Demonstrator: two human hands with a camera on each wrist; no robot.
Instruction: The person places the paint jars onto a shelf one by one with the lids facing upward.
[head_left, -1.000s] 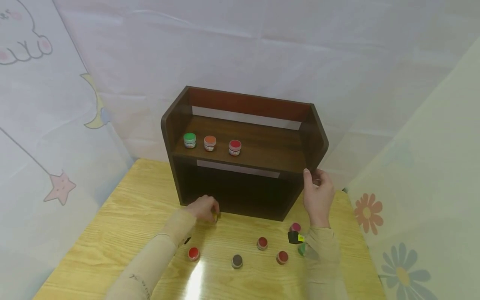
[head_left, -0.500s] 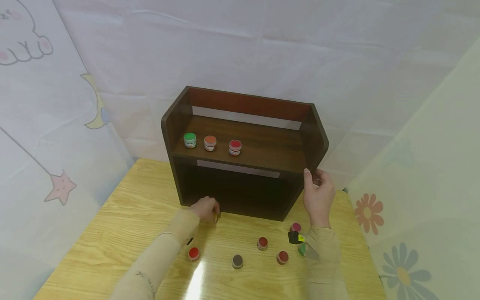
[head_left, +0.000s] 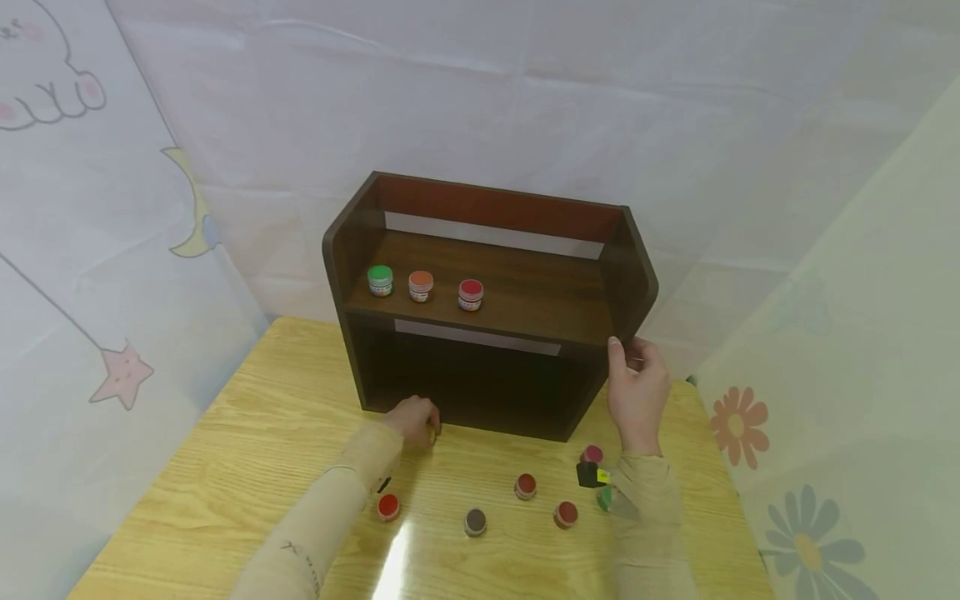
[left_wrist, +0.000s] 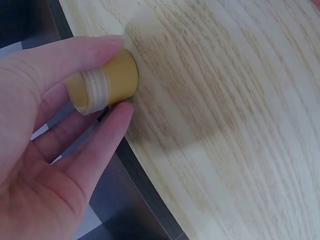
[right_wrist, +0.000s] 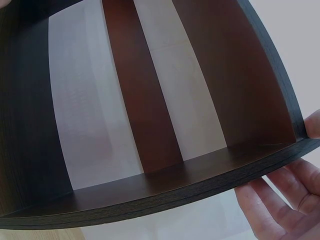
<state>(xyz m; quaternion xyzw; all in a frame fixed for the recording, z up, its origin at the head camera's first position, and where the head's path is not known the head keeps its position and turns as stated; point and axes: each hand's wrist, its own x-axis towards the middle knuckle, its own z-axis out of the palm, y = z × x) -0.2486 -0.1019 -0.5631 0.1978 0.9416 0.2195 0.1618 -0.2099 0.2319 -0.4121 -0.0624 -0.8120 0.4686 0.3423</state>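
Note:
My left hand [head_left: 414, 419] is low at the front of the dark brown shelf [head_left: 637, 275], by its bottom edge. In the left wrist view, thumb and fingers pinch a small yellow paint jar [left_wrist: 122, 77] lying sideways in the grip, close over the wood. From the head this jar is mostly hidden by the hand. My right hand [head_left: 639, 396] grips the front edge of the shelf's right side panel, thumb on one face and fingers on the other, as the right wrist view also shows. On the upper board stand a green jar [head_left: 380, 281], an orange jar [head_left: 421, 286] and a red jar [head_left: 471, 295].
Several jars are spread over the wooden table [head_left: 247, 425]: a bright red jar [head_left: 388, 507], a dark brown jar [head_left: 476, 522], two dark red ones, a magenta jar [head_left: 592, 455] and a green jar [head_left: 604, 498] partly behind the right sleeve. Printed cloth walls surround the table.
The left hand, holding the yellow jar, has shifted slightly right and toward the front of the table. The right hand keeps its hold on the shelf, which has not moved.

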